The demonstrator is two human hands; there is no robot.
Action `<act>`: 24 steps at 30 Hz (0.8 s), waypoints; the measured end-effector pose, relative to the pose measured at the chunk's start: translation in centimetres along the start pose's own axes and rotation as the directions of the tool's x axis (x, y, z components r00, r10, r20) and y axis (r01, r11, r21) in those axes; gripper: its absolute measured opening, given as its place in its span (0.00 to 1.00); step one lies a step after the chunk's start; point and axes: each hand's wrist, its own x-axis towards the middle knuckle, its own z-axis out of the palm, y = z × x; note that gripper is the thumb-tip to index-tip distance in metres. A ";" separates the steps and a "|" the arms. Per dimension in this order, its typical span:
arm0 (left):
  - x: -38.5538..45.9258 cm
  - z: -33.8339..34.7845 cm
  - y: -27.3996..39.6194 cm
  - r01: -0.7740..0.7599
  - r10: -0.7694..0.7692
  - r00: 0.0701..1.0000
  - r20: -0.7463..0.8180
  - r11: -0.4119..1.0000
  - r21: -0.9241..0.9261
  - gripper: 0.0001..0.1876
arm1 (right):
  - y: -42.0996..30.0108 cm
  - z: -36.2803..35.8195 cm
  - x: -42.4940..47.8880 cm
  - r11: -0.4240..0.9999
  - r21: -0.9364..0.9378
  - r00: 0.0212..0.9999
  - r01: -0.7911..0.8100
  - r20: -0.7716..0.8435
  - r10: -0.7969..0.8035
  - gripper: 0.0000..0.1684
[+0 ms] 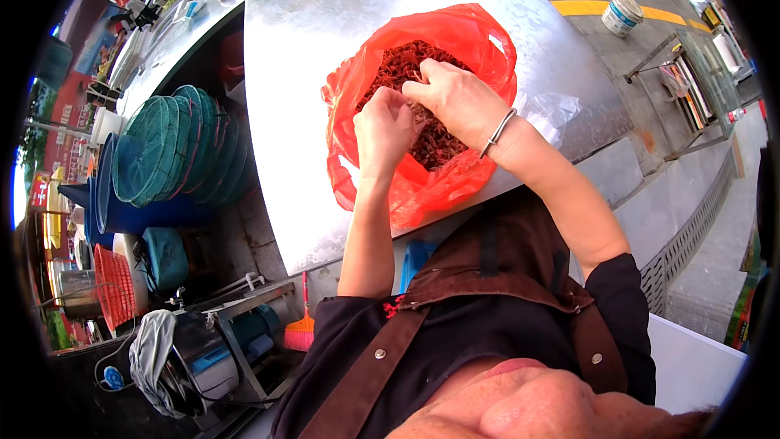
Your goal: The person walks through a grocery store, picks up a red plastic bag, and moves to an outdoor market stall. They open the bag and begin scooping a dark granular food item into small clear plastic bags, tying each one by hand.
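Observation:
A red plastic bag [451, 27] stands with its mouth spread on a shiny metal tabletop [292, 103]. Inside it lies a heap of dark reddish-brown dried star anise [436, 149]. Both hands are over the bag's mouth, close together with fingertips almost meeting. The thumb and fingers of my left hand [382, 131] are pinched together on the near left side. From the right comes my right hand [460, 97], its fingers curled and pointing down at the star anise, a metal bangle [498, 133] on the wrist. Whether either holds a small piece is hidden by the fingers.
Clear crumpled plastic [551, 113] lies right of the bag. Green net cages [164, 140] are stacked beyond the table's left edge. A broom [300, 329] and machine [201, 353] stand lower left. A white bucket [622, 13] and metal rack [701, 91] are at right.

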 end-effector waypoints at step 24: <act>0.2 -2.2 -0.7 0.011 -0.019 1.000 -0.023 0.951 -0.310 0.05 | 3.0 1.9 -0.1 0.912 0.208 0.922 -0.353 -0.092 0.377 0.05</act>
